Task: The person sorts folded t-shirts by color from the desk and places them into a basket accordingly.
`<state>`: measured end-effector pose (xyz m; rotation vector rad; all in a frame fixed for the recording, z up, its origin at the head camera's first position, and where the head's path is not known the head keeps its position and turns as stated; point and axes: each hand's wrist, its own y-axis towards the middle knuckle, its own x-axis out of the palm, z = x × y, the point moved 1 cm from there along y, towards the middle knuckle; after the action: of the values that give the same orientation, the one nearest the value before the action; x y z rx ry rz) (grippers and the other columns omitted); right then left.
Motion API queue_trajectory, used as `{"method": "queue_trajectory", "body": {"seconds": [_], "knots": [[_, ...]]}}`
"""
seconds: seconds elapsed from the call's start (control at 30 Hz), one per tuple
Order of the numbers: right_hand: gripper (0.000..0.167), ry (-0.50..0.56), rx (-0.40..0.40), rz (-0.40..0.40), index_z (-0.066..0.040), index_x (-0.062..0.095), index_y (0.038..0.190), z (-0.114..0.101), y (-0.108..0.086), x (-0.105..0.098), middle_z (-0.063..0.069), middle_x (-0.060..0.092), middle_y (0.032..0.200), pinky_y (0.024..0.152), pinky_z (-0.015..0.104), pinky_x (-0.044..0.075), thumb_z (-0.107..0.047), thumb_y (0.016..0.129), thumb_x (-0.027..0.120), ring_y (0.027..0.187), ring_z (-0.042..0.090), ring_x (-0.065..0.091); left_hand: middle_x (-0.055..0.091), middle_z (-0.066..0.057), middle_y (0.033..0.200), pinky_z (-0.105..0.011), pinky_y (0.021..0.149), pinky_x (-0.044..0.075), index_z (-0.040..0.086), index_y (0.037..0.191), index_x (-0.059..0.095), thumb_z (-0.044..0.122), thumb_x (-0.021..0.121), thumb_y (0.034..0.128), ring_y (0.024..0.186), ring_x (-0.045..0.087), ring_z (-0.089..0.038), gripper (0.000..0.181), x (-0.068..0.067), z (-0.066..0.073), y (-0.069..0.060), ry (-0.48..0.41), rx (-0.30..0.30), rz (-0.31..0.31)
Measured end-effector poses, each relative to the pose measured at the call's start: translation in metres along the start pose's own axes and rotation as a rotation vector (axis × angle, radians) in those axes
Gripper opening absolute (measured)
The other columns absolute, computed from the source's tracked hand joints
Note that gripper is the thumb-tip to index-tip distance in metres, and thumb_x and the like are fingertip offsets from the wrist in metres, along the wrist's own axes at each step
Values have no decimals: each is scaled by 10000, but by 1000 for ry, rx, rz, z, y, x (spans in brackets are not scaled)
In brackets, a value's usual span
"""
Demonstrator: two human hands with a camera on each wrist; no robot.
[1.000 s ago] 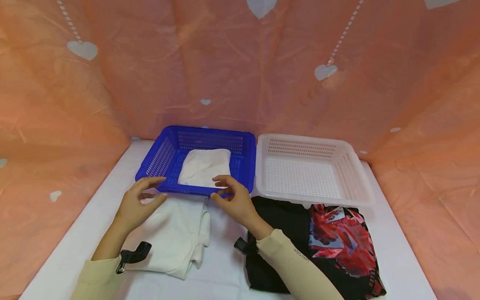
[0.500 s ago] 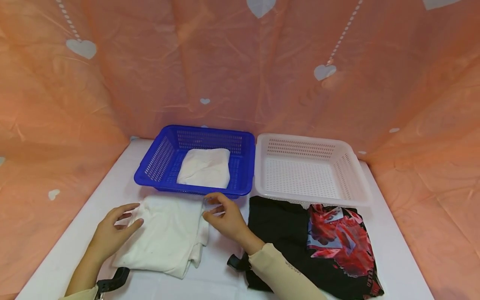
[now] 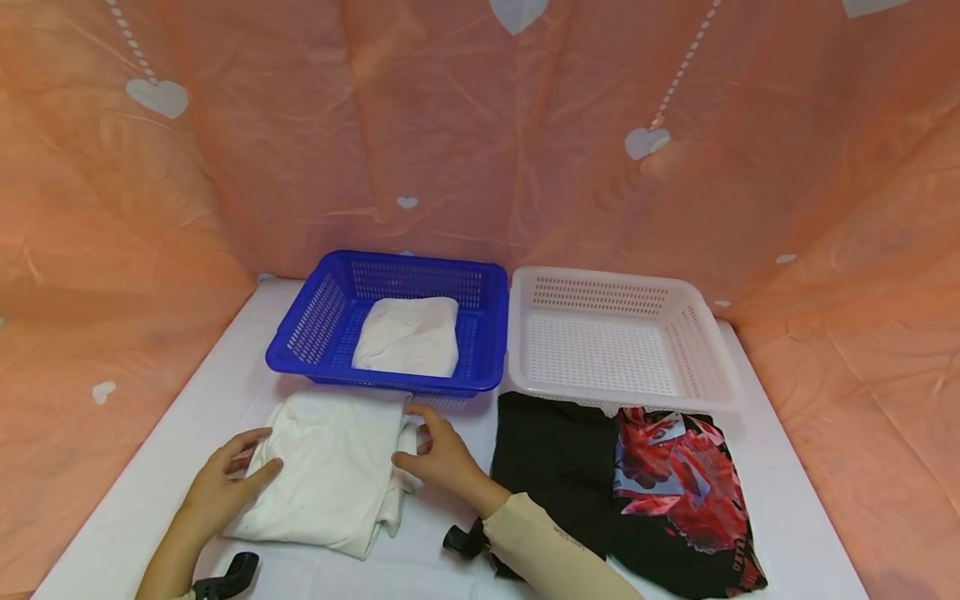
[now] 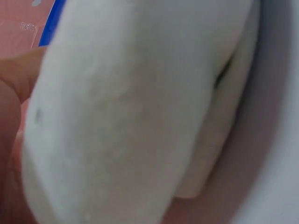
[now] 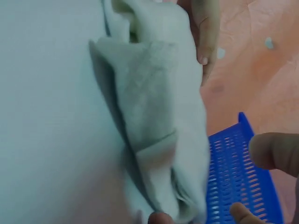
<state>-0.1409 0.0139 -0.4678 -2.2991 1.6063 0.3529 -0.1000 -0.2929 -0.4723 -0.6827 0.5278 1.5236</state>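
L hand (image 3: 223, 483) and R hand (image 3: 444, 462) are well apart, w/ the big white cloth (image 3: 322, 471) btwn them, folded on the table (image 3: 431, 575). Each hand has its thumb and fingers spread, no pinch seen; can't tell if the tips touch the cloth. To pick it up neat, prob best to slide fingers under both sides, thumbs on top, then go up w/ both hands at the same time. The loose flap (image 5: 145, 91) by the R hand could flop open, so tuck it in first. Blue basket (image 3: 313, 327) is just past both hands, w/ a small white cloth (image 3: 408, 337) in it. Black clothes (image 3: 555, 467) lie R of the R hand.
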Motion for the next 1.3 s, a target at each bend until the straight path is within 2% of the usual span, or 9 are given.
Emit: {"method": "queue_trajectory", "body": {"seconds": [0.1, 0.27, 0.33, 0.4, 0.5, 0.67, 0.87, 1.07, 1.3], "knots": [[642, -20, 19, -12, -196, 490, 1342, 2, 3, 2, 155, 553, 1098, 712, 282, 450, -196, 761, 763, 871, 188, 554, 523, -328, 1297, -452, 833, 482, 39, 1399, 446, 345, 675, 893, 1149, 530, -492, 634, 0, 1, 3, -7, -20, -39], [622, -3, -7, -63, -187, 496, 1317, 6, 7, 8, 132, 581, 1009, 690, 255, 440, -155, 756, 761, 811, 136, 521, 557, -304, 1266, -323, 752, 488, 75, 1416, 428, 365, 698, 872, 1014, 615, -271, 673, 2, 1, 6, 13, -44, -64], [630, -2, -23, -85, -196, 490, 1319, 7, 7, 11, 119, 603, 1060, 738, 242, 453, -153, 753, 764, 856, 117, 539, 563, -288, 1250, -280, 709, 464, 98, 1422, 424, 376, 705, 865, 974, 594, -203, 683, 4, 1, 7, 19, -55, -71], [644, -14, -40, -94, -215, 481, 1324, 8, 6, 15, 116, 612, 1163, 828, 247, 461, -157, 751, 769, 952, 118, 563, 548, -301, 1265, -302, 723, 455, 114, 1429, 419, 391, 703, 863, 990, 580, -226, 691, 6, 2, 7, 20, -58, -73], [653, -25, -53, -95, -244, 471, 1330, 7, 6, 20, 108, 553, 1324, 954, 289, 434, -165, 757, 774, 1126, 147, 539, 519, -310, 1307, -399, 795, 452, 125, 1437, 406, 401, 693, 869, 1093, 546, -350, 693, 10, 3, 7, 12, -60, -74], [641, -29, -65, -95, -265, 485, 1322, 7, 7, 27, 88, 553, 1343, 958, 313, 431, -159, 759, 774, 1144, 165, 532, 449, -320, 1386, -492, 906, 397, 110, 1432, 390, 351, 699, 871, 1231, 450, -428, 684, 14, 6, 5, -18, -33, -64], [622, -113, -106, -78, -285, 531, 1296, 7, 9, 34, 10, 587, 1331, 927, 265, 434, -152, 741, 780, 1128, 132, 544, 490, -285, 1349, -392, 842, 432, 116, 1420, 408, 321, 736, 843, 1148, 500, -360, 694, 19, 8, 4, -26, 6, -49], [607, -166, -158, -96, -266, 569, 1266, 6, 9, 35, 19, 616, 1300, 886, 220, 435, -79, 719, 755, 1077, 96, 556, 527, -240, 1297, -263, 779, 443, 135, 1415, 408, 273, 789, 792, 1007, 518, -146, 744, 21, 12, 4, -30, 49, -38], [579, -151, -165, -105, -247, 614, 1217, 11, 14, 33, 14, 634, 1268, 878, 192, 436, -45, 693, 753, 1047, 68, 550, 513, -216, 1315, -175, 764, 412, 124, 1388, 426, 209, 791, 789, 979, 465, 3, 707, 27, 18, 1, -69, 112, 19]]}}
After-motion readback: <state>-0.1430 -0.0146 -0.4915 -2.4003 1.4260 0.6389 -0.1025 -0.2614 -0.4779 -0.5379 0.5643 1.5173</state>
